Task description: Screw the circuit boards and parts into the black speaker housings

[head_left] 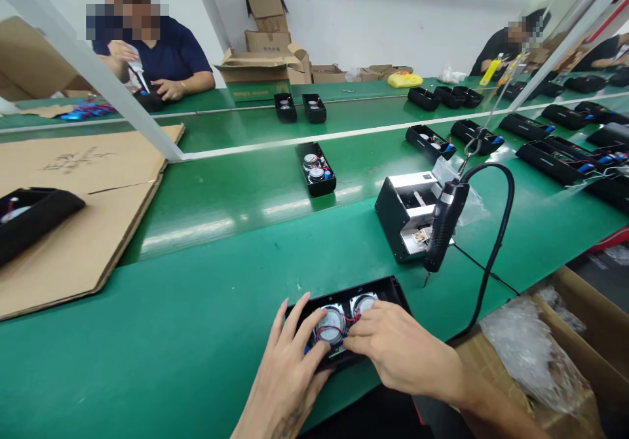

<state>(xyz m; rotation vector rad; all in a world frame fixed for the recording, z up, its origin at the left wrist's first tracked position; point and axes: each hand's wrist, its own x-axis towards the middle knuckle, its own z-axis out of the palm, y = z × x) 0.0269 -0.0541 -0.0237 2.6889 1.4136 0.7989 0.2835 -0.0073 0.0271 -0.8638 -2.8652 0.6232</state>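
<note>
Right in front of me on the green bench lies a black speaker housing (pixel 393 289), its open side up. Two round speaker drivers sit in it, the left driver (pixel 330 326) and the right driver (pixel 364 304), with red and black wires across them. My left hand (pixel 295 347) rests over the housing's left end, fingers spread on its far edge and on the left driver. My right hand (pixel 393 341) bends over the middle, fingertips pinched together at the wires between the drivers. What exactly those fingertips hold is hidden.
An electric screwdriver (pixel 445 223) hangs at the right before a screw feeder (pixel 407 216). Another open housing (pixel 316 169) stands further back; several more line the right. Cardboard (pixel 73 229) covers the left. A co-worker (pixel 157 59) sits across; a carton (pixel 580 334) stands lower right.
</note>
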